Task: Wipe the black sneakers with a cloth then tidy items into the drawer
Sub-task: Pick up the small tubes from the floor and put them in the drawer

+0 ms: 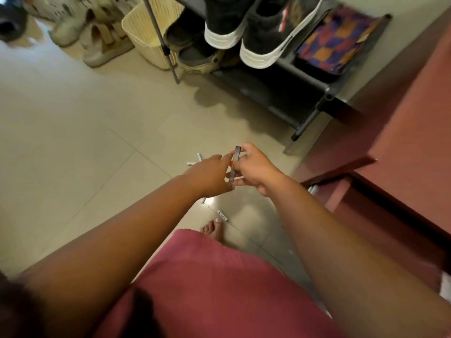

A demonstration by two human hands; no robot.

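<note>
hands meet over the tiled floor [73, 123]: right hand [253, 170] pinches a thin dark object [235, 164], left hand [207, 174] touches it with straightened fingers; black sneakers [249, 23] sit on the shoe rack [314, 98], drawer [366, 203] open at right, small white tubes [222, 215] lie below

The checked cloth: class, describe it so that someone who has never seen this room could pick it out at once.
Start at the dark shoe rack against the wall. On its upper shelf stand the black sneakers with white soles, and directly to their right lies the checked cloth. It is the only flat, folded thing there, patterned in purple, orange and red squares, while its neighbours are all shoes.
</note>
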